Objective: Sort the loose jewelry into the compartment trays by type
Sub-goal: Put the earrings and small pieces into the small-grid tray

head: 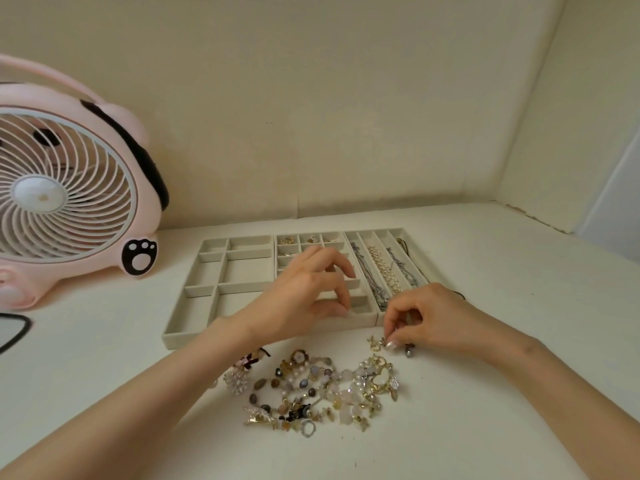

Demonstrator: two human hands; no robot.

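A heap of loose jewelry (322, 389) lies on the white table in front of me: beaded bracelets, gold charms, a silver ring. Three beige compartment trays stand side by side behind it: a left tray (194, 289) with wide bare cells, a middle tray (362, 308) with small cells holding a few gold pieces, and a right tray (367, 242) with long slots holding chains and a pearl strand (382, 268). My left hand (311, 289) hovers over the middle tray with curled fingers, thumb and fingertips close together. My right hand (422, 318) pinches a small gold piece (377, 342) on the table.
A pink fan (69, 188) with a paw print stands at the back left. A dark-rimmed object (14, 327) lies at the left edge. Walls close the table at the back and right. A small dark bead (409, 348) lies under my right hand.
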